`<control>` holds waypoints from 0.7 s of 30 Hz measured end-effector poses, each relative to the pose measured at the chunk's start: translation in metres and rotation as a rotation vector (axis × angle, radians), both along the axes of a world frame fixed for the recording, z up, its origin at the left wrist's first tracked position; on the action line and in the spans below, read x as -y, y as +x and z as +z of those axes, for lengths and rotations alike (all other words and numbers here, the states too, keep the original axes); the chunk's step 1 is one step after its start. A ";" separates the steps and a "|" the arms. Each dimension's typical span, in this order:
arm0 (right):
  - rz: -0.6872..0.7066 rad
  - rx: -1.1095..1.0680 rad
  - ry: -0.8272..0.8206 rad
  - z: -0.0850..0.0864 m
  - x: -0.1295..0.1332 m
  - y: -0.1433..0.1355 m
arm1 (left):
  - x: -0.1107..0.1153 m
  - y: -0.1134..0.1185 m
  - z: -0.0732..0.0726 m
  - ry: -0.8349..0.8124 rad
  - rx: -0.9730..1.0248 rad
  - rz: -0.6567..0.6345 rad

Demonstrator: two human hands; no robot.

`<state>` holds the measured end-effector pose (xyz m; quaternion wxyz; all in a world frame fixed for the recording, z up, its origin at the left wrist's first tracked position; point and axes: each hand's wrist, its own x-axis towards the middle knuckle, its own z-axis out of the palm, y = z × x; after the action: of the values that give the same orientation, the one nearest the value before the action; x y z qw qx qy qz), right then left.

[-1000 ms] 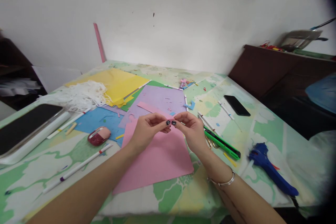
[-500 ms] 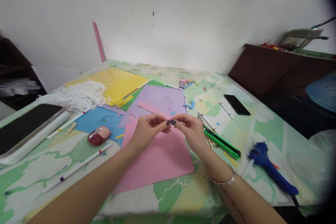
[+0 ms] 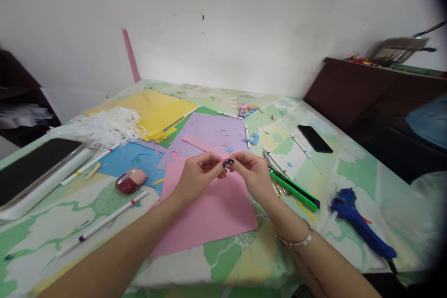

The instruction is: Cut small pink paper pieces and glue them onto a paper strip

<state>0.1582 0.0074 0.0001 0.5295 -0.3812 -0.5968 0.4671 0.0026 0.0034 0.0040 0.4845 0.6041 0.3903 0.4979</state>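
My left hand and my right hand meet above the top part of a pink sheet. Thumb and fingers are pinched together on each, the two thumbnails nearly touching. Whatever lies between the fingertips is too small or hidden to name. Behind the hands a pink strip rests on a purple sheet. Just right of my right hand are a green cutter knife and gold-handled scissors, partly hidden by the knife.
A blue glue gun and a black phone lie to the right. On the left are a red and pink case, white string, a large device, white markers, and blue and yellow sheets.
The hands stay pinched together in almost the same place, with only slight movement of the fingers. The view has shifted very slightly.
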 end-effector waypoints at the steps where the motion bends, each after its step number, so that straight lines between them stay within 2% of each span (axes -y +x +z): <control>1: -0.003 0.004 0.005 0.000 0.000 0.000 | 0.000 0.000 0.000 0.010 -0.009 0.002; 11: 0.012 0.035 0.019 0.006 0.002 0.000 | -0.003 -0.001 -0.001 0.024 -0.029 -0.049; 16: 0.036 0.037 -0.036 0.004 0.002 -0.003 | -0.002 -0.002 -0.005 0.059 -0.045 0.028; 21: 0.039 0.067 0.008 0.004 0.004 -0.003 | -0.002 0.000 -0.005 0.061 -0.054 0.054</control>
<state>0.1549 0.0038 0.0037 0.5017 -0.3828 -0.6232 0.4619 0.0031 0.0051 -0.0013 0.4415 0.6212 0.4039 0.5060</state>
